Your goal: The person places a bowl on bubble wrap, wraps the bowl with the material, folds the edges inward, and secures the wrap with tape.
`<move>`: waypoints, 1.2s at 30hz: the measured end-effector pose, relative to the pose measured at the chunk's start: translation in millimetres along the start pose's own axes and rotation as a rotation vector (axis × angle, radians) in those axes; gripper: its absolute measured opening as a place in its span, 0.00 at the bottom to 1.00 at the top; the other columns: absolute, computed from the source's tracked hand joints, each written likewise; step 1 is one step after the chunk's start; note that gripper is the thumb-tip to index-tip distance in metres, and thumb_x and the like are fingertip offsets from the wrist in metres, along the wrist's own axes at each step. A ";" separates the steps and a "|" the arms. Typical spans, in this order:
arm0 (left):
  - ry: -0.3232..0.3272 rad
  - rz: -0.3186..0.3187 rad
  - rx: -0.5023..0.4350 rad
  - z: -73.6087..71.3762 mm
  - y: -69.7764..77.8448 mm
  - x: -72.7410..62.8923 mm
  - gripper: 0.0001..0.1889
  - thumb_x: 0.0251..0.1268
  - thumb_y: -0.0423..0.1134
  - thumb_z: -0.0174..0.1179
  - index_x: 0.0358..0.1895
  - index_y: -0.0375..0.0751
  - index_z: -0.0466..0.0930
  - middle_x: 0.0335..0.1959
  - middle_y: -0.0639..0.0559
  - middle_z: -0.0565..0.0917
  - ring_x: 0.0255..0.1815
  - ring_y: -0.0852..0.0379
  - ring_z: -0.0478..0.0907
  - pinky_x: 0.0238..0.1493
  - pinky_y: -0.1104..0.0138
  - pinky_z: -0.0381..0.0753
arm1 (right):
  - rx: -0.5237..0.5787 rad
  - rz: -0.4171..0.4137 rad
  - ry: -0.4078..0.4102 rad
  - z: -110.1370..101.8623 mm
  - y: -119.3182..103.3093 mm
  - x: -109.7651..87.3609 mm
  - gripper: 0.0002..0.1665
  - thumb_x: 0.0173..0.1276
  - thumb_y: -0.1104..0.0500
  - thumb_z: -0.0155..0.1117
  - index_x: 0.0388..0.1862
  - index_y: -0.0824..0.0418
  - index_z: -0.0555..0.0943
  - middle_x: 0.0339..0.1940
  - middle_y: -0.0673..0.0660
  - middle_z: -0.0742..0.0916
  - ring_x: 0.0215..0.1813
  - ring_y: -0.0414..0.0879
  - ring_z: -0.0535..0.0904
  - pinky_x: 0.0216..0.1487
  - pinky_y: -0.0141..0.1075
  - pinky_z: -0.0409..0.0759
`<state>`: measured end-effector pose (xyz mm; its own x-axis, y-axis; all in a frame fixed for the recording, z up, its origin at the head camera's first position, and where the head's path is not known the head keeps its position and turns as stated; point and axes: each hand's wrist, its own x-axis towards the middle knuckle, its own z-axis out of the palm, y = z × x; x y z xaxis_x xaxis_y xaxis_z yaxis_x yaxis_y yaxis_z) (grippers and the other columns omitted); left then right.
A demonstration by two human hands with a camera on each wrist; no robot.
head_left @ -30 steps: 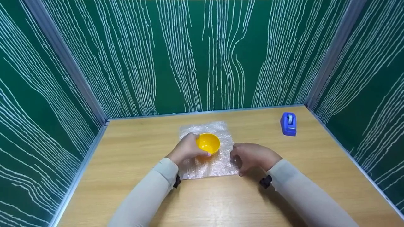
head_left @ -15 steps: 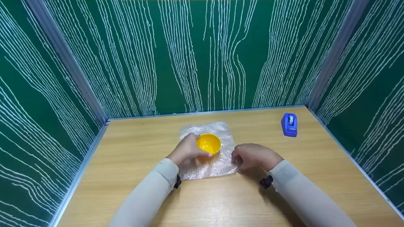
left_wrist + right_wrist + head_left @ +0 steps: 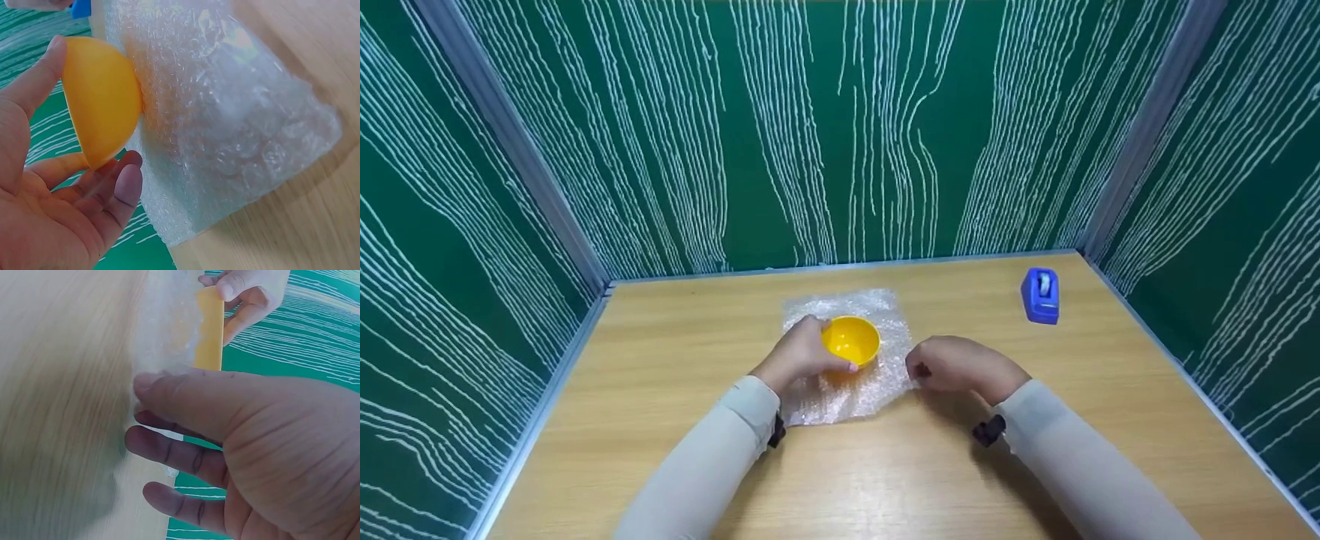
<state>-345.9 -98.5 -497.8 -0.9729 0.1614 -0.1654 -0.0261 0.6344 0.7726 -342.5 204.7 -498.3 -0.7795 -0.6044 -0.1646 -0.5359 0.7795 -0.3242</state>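
A yellow bowl point(image 3: 855, 339) stands upright on a sheet of bubble wrap point(image 3: 840, 409) in the middle of the table. My left hand point(image 3: 799, 352) grips the bowl's rim from the left, thumb on the near side and fingers on the far side. In the left wrist view the thumb and fingers pinch the bowl point(image 3: 104, 98) at opposite edges of its rim. My right hand point(image 3: 964, 369) is at the right edge of the sheet. Its thumb and forefinger pinch the near right corner, which is lifted; in the right wrist view the other fingers point(image 3: 174, 453) stay loosely spread.
A blue tape dispenser point(image 3: 1041, 296) stands at the table's back right. Green panels point(image 3: 765, 187) with white wavy lines wall in the wooden table point(image 3: 675, 375) at the back and both sides. Each wrist wears a small dark device.
My right hand has raised the near right corner of the bubble wrap and folded it slightly inward. The left hand keeps its grip on the bowl, which stays in place.
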 end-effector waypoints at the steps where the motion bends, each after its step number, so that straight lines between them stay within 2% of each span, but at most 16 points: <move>1: -0.003 0.003 -0.001 -0.4 -0.5 -0.5 0.47 0.52 0.48 0.92 0.73 0.40 0.76 0.61 0.44 0.85 0.58 0.44 0.83 0.73 0.50 0.87 | 0.001 -0.001 0.006 0.0 -0.3 0.3 0.12 0.78 0.63 0.77 0.53 0.48 0.97 0.43 0.46 0.95 0.40 0.46 0.84 0.61 0.48 0.92; 7: -0.006 0.012 -0.006 -0.9 -4.3 -0.1 0.47 0.52 0.49 0.92 0.73 0.40 0.76 0.61 0.45 0.85 0.58 0.44 0.82 0.73 0.50 0.86 | -0.019 -0.051 0.060 -2.5 -1.6 1.7 0.14 0.81 0.64 0.72 0.57 0.52 0.97 0.53 0.53 0.97 0.45 0.47 0.89 0.68 0.54 0.92; 12: -0.008 0.050 0.008 -0.1 -5.2 2.8 0.43 0.52 0.48 0.92 0.69 0.38 0.79 0.58 0.45 0.86 0.56 0.45 0.83 0.69 0.51 0.88 | -0.035 -0.095 0.094 -5.0 -1.9 5.2 0.12 0.82 0.64 0.70 0.56 0.55 0.96 0.43 0.52 0.95 0.41 0.48 0.86 0.62 0.50 0.93; 16: -0.002 0.061 0.008 0.5 -5.2 4.1 0.43 0.51 0.48 0.92 0.69 0.38 0.80 0.57 0.44 0.86 0.55 0.44 0.83 0.68 0.51 0.88 | -0.013 -0.053 0.100 -7.7 -4.0 7.2 0.11 0.83 0.62 0.69 0.56 0.54 0.95 0.38 0.49 0.90 0.40 0.48 0.82 0.57 0.45 0.90; 22: -0.003 0.043 -0.019 0.6 -5.6 2.8 0.44 0.51 0.48 0.92 0.70 0.40 0.79 0.58 0.45 0.86 0.57 0.45 0.83 0.71 0.51 0.87 | -0.008 -0.014 0.134 -11.1 -7.7 11.3 0.10 0.82 0.60 0.73 0.58 0.53 0.94 0.46 0.50 0.93 0.44 0.49 0.84 0.68 0.51 0.91; 30: -0.009 0.096 -0.028 0.7 -9.6 3.0 0.42 0.51 0.49 0.92 0.67 0.38 0.82 0.56 0.42 0.88 0.54 0.44 0.83 0.64 0.52 0.89 | 0.008 -0.028 0.228 -12.5 -10.9 22.6 0.08 0.83 0.59 0.72 0.56 0.53 0.92 0.46 0.52 0.92 0.45 0.50 0.84 0.67 0.50 0.92; 36: -0.026 0.090 -0.028 -0.8 -12.7 4.3 0.43 0.50 0.53 0.93 0.68 0.41 0.83 0.58 0.44 0.88 0.54 0.46 0.83 0.62 0.55 0.90 | 0.027 0.009 0.248 -15.9 -15.8 32.2 0.09 0.85 0.58 0.71 0.58 0.52 0.90 0.48 0.53 0.90 0.49 0.52 0.84 0.70 0.52 0.90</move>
<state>-349.9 -106.4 -507.9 -0.9653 0.2370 -0.1101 0.0546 0.5950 0.8019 -364.3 175.5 -483.7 -0.8419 -0.5357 0.0653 -0.5222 0.7780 -0.3495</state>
